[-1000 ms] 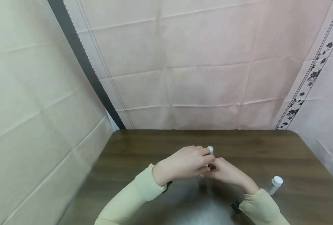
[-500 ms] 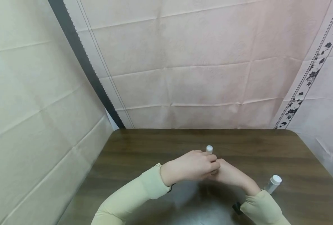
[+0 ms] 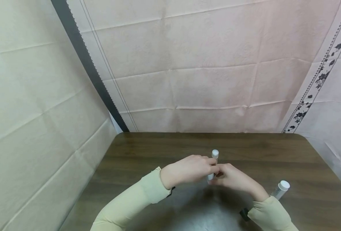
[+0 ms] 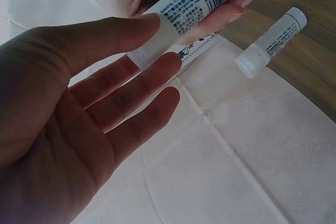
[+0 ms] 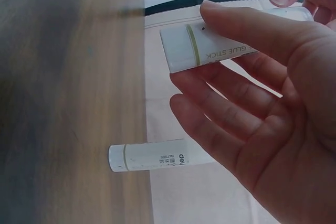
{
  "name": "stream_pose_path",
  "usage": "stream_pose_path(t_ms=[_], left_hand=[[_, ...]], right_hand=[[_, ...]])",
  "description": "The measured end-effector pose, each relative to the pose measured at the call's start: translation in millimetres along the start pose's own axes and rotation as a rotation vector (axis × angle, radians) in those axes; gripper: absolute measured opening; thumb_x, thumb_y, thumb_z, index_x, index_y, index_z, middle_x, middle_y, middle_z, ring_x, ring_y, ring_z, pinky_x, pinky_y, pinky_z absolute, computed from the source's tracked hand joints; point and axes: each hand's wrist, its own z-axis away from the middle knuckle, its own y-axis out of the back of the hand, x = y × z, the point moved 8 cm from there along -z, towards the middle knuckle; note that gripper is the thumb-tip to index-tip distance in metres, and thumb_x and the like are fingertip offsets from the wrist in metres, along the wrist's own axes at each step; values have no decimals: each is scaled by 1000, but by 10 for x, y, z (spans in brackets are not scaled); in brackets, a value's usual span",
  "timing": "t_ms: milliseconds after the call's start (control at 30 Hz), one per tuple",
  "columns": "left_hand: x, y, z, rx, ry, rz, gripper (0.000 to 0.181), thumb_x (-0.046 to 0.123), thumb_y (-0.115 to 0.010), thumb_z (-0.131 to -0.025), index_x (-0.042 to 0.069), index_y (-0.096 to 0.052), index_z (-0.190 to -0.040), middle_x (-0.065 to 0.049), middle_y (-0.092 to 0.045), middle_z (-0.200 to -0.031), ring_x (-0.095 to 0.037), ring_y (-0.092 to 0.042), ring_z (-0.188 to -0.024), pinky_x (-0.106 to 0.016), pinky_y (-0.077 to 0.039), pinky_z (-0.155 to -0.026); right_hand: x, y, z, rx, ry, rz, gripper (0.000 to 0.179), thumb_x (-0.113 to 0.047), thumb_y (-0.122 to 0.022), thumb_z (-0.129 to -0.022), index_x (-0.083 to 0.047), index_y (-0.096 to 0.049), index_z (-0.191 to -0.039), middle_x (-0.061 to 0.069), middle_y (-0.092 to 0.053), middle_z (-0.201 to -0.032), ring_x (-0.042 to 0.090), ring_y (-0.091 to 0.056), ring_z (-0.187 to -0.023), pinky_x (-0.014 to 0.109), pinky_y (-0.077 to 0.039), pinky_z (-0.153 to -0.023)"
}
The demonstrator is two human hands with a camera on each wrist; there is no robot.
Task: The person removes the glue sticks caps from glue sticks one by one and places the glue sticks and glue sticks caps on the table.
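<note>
A white glue stick (image 5: 231, 45) is held between both hands. My right hand (image 3: 235, 179) grips its body, thumb along the printed side and fingers underneath. At the other end, the thumb and fingers of my left hand (image 3: 186, 171) pinch the plain white cap (image 4: 155, 45); its lower fingers are spread loose in the left wrist view. In the head view the hands hide most of this stick. A second glue stick (image 3: 215, 154) stands upright just behind the hands, its lower part covered by them in the head view.
A third glue stick (image 3: 280, 189) with a white cap stands beside my right forearm, partly hidden by the sleeve. The brown wooden table (image 3: 159, 144) ends at a pale cloth hanging (image 3: 211, 86) at the back. More cloth (image 3: 43, 144) hangs along the left side.
My left hand moved right over the right hand's fingers, then back left, so the held glue stick shows again between them. The right hand and both standing glue sticks have barely changed place.
</note>
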Motion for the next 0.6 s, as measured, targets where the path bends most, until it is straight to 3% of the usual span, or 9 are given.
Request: stream_pose_path(t_ms=[300, 600], left_hand=[[-4, -61, -5, -15, -9, 6, 19, 7, -71, -94, 20, -69, -108, 9, -60, -99, -4, -48, -72, -14, -41, -61], [-33, -89, 0, -40, -2, 44, 18, 10, -67, -97, 21, -67, -112, 7, -56, -92, -3, -45, -64, -14, -40, -57]], right_hand=[[9, -47, -25, -9, 21, -8, 22, -24, -76, -92, -14, -71, -111, -10, -70, -95, 11, -66, -88, 31, -56, -79], [2, -64, -26, -29, 71, -43, 26, -23, -73, -94, -17, -69, -120, 2, -73, -105, 13, -68, -95, 32, -56, -83]])
